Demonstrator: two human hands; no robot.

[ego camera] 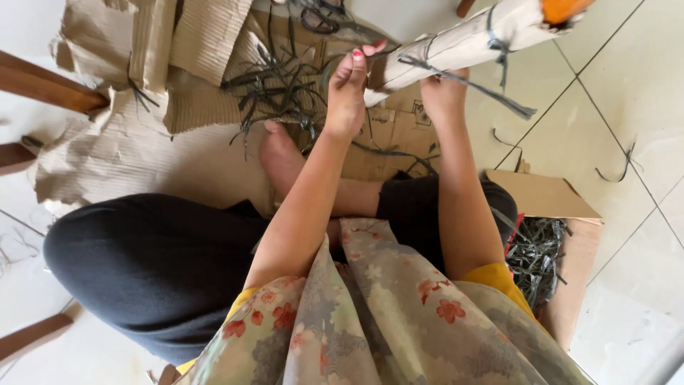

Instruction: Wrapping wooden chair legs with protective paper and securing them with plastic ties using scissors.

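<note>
My left hand [348,89] is raised with the fingers together and bent toward the near end of a cardboard-wrapped roll [463,39]; the fingertips pinch a dark strap [467,80] where it meets the wrapping. My right hand [443,93] sits just beside it under the roll, closed against the underside, though I cannot tell how firmly it grips.

The roll runs up and to the right, tilted, its far end capped in orange [563,8]. A second dark band [496,44] circles it further along. The strap's loose tail hangs off to the right, clear of the tiled floor [620,85].

Risks noted: the roll is supported only at its near end, so its far weight could tip it out of my grasp. The strap looks thin and stiff; pulled hard, it could snap back or cut my fingers. Loose strap offcuts [278,89] litter the flattened cardboard [206,43] by my bare foot [278,153], and more fill the open box [563,242] on my right, a snagging hazard.
</note>
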